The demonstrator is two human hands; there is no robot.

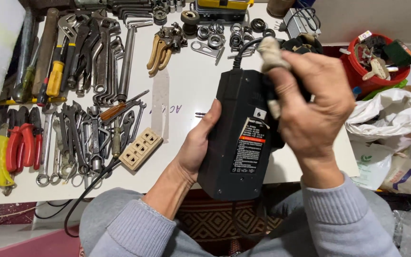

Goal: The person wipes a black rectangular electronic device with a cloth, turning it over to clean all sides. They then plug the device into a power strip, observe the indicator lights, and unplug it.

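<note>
My left hand point(197, 143) grips the left side of a black box-shaped charger point(236, 157) with a label on its face, holding it above the table's front edge. My right hand point(310, 102) presses a crumpled dirty whitish cloth point(271, 53) against the charger's upper right side. A black cable point(243, 47) leaves the top of the charger toward the back of the table.
The white table point(181, 90) carries rows of wrenches point(96, 57), screwdrivers point(53, 78), red-handled pliers point(20, 145), a beige power strip point(141, 148) and several bearings point(215, 35). A red bucket point(374, 62) of parts and plastic bags point(381, 119) stand at the right.
</note>
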